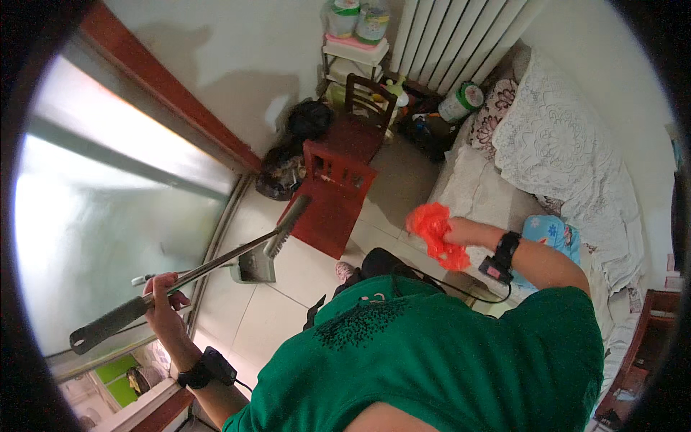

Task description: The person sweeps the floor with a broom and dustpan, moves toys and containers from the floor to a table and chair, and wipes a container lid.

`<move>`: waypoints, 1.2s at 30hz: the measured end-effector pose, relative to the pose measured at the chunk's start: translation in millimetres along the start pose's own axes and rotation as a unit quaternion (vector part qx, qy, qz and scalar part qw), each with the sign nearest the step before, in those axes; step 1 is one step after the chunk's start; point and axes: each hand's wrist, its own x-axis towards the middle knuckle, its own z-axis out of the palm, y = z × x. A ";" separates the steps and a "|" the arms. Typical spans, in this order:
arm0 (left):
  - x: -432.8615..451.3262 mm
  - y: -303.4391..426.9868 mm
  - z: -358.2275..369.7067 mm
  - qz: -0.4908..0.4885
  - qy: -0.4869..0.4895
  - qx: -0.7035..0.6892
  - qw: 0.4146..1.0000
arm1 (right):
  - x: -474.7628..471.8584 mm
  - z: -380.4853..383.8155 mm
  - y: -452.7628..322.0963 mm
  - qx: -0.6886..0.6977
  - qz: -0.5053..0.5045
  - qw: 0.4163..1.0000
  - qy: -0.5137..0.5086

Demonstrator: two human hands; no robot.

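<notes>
My left hand (164, 310) grips the metal shaft of a long-handled brush (235, 252) just above its dark plastic grip. The brush head, with its bristles, is raised near the front edge of a red wooden chair. Below the shaft, a grey dustpan (257, 269) is on the tiled floor; a thin handle also passes by my left hand, and whether my fingers hold it I cannot tell. In my right hand (469, 232) is a crumpled red plastic bag (438, 237), held out beside the covered sofa. The bag hides the fingertips.
Red wooden chairs (324, 218) stand ahead, with black bags (280, 173) beside them by the wall. A frosted glass door (129, 216) is on the left. At the right is a sofa with a white lace cover (561, 140). A radiator (453, 38) and a small rack (356, 51) are at the back.
</notes>
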 end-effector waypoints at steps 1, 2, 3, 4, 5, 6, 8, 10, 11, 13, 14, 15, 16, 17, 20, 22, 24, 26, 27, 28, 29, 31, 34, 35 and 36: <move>4.6 0.1 6.4 0.006 -0.013 -0.002 1.000 | 7.3 -18.1 0.4 0.005 -0.023 0.999 0.023; 9.7 -3.1 11.5 -0.008 -0.012 0.008 1.000 | 15.3 -37.5 2.4 0.010 -0.046 0.998 0.045; 16.0 -7.7 22.4 -0.009 -0.022 0.003 1.000 | 22.4 -55.8 14.1 0.000 -0.059 0.995 0.080; 20.3 -10.4 27.7 -0.022 -0.018 -0.001 1.000 | 27.5 -70.3 12.6 -0.042 -0.031 0.990 0.134; 25.0 -12.4 34.6 -0.035 -0.015 -0.006 0.999 | 34.2 -88.7 11.2 -0.081 0.001 0.979 0.185; 29.7 -12.5 45.3 -0.040 -0.014 0.005 0.999 | 43.2 -107.1 17.8 -0.086 0.070 0.970 0.217; 38.0 -18.0 63.1 -0.048 -0.004 0.016 0.999 | 59.5 -144.1 13.2 -0.125 0.109 0.964 0.207; 46.3 -29.0 75.7 -0.056 0.013 0.026 0.998 | 90.7 -181.6 35.6 -0.161 0.147 0.957 0.191; 47.6 -26.0 81.5 -0.062 0.055 0.024 0.996 | 114.7 -201.9 65.9 -0.218 0.075 0.947 0.226; 55.0 -31.5 84.3 -0.100 0.118 0.065 0.986 | 158.5 -227.8 103.5 -0.268 0.003 0.932 0.244; 53.0 -34.2 81.2 -0.097 0.111 0.088 0.985 | 176.4 -242.9 117.0 -0.188 0.057 0.952 0.234; 49.1 -31.8 79.0 -0.088 0.108 0.111 0.984 | 202.5 -258.6 130.4 -0.104 0.105 0.963 0.224; 50.6 -33.1 85.2 -0.108 0.161 0.153 0.969 | 228.0 -267.5 168.5 -0.249 0.041 0.933 0.256; 51.6 -34.4 93.0 -0.126 0.214 0.199 0.948 | 250.2 -283.2 195.1 -0.244 0.046 0.937 0.244; 36.4 -58.1 36.4 -0.034 0.146 0.380 0.913 | 318.4 -304.1 233.5 -0.326 0.050 0.916 0.227; 30.3 -56.4 10.2 -0.025 0.162 0.400 0.902 | 354.8 -317.6 253.2 -0.324 0.065 0.918 0.219; 39.5 -50.4 47.9 -0.145 0.245 0.325 0.902 | 384.2 -329.1 293.8 -0.320 0.078 0.917 0.226; 40.8 -50.4 68.3 -0.206 0.289 0.293 0.888 | 417.3 -329.7 321.8 -0.315 0.082 0.917 0.229; 36.9 -44.9 73.3 -0.224 0.304 0.290 0.879 | 439.5 -323.6 302.3 -0.309 0.081 0.922 0.218; 35.8 -41.8 77.6 -0.242 0.314 0.290 0.871 | 453.7 -317.2 291.7 -0.347 0.155 0.902 0.204; 35.1 -40.7 81.9 -0.257 0.321 0.287 0.865 | 463.7 -314.0 293.9 -0.386 0.226 0.874 0.191; 37.2 -41.2 86.8 -0.279 0.330 0.279 0.857 | 485.7 -296.8 332.7 -0.477 0.165 0.842 0.193; 33.6 -40.8 88.8 -0.306 0.341 0.275 0.845 | 502.5 -287.6 355.1 -0.433 0.120 0.883 0.137; 30.4 -38.0 88.8 -0.313 0.345 0.274 0.841 | 506.4 -287.1 356.7 -0.290 0.142 0.943 0.076; 27.8 -35.2 87.3 -0.318 0.350 0.271 0.838 | 510.6 -292.6 361.0 -0.291 0.142 0.943 0.074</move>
